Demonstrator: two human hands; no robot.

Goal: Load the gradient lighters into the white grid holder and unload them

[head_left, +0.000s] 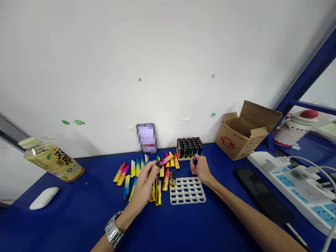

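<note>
My left hand (pixel 148 175) pinches a pink-and-yellow lighter (pixel 167 160) near its black top, above a loose heap of shiny multicoloured lighters (pixel 158 190). My right hand (pixel 201 169) is closed around another lighter (pixel 194 160); only its dark top shows, and the fist hides the rest. Below and between the hands lies a white tray (pixel 188 201) with rows of oval holes. At the tray's back left corner, a few lighters (pixel 172 178) stand upright. Behind my right hand, a block of upright lighters (pixel 190 147) is packed in rows against the wall.
An open cardboard box (pixel 237 140) stands at the back right. Near it are a black phone (pixel 264 194) and a white power strip (pixel 294 189) with chargers and cables. A propped phone (pixel 147 138) leans on the wall. Left are a drink bottle (pixel 54 161) and a white case (pixel 44 198).
</note>
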